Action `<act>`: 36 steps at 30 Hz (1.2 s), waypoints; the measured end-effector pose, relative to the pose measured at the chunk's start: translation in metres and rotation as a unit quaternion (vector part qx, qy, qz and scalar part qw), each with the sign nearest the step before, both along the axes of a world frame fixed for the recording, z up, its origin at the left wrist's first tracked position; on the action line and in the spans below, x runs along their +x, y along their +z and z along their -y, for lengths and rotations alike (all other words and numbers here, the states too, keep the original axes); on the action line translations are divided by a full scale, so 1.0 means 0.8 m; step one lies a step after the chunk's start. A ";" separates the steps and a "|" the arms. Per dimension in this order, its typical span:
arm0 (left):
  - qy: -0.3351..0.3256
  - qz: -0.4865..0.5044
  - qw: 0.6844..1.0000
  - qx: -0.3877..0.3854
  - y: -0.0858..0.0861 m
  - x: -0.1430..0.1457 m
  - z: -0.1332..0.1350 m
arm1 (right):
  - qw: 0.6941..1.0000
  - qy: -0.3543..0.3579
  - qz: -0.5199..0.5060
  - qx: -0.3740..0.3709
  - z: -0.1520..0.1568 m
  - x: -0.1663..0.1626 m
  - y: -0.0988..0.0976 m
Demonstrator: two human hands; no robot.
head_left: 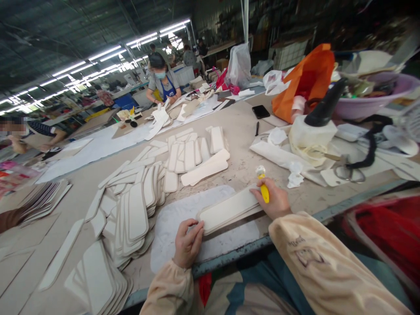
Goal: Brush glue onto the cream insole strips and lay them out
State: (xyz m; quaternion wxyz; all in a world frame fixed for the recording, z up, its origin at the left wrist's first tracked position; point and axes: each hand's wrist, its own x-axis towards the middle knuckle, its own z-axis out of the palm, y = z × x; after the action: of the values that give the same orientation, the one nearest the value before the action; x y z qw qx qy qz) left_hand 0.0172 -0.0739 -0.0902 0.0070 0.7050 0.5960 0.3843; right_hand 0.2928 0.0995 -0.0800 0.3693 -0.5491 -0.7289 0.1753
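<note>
My left hand [188, 243] pinches the left end of a long off-white panel [229, 208] with rounded corners. At the panel's other end, my right hand [274, 202] holds a short yellow-handled brush [264, 190] upright, its tip clotted with white. The fingertips of that hand also rest on the panel. Under the panel's right part shows the edge of another piece. Both lie over a white sheet [190, 201] at the table's front edge. Left of the sheet, overlapping stacks of similar panels [133, 214] spread out, and two longer pieces [206, 168] lie just behind it.
On the right stand a white container [311, 133] with a black cone top, an orange bag [303, 83] and a lilac basin [377, 94]. Scissors [349, 173] and a black phone [260, 112] lie nearby. Across the table a masked co-worker [163, 83] handles pale pieces.
</note>
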 end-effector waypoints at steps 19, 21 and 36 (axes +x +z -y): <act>0.129 0.098 0.982 -0.098 0.007 0.008 -0.019 | 1.000 0.001 0.015 -0.024 0.004 -0.003 0.005; 0.133 0.099 0.981 -0.100 0.005 0.009 -0.019 | 1.000 0.004 0.016 -0.018 0.005 -0.004 0.007; 0.149 0.105 0.973 -0.141 -0.004 0.002 -0.018 | 0.945 0.262 0.066 0.184 0.041 -0.038 0.006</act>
State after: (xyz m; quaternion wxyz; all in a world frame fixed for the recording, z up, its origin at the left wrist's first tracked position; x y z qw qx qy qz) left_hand 0.0184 -0.0593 -0.0937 0.1116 0.5555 0.7387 0.3651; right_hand 0.2622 0.0669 -0.0751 0.3560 -0.2717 -0.8894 0.0914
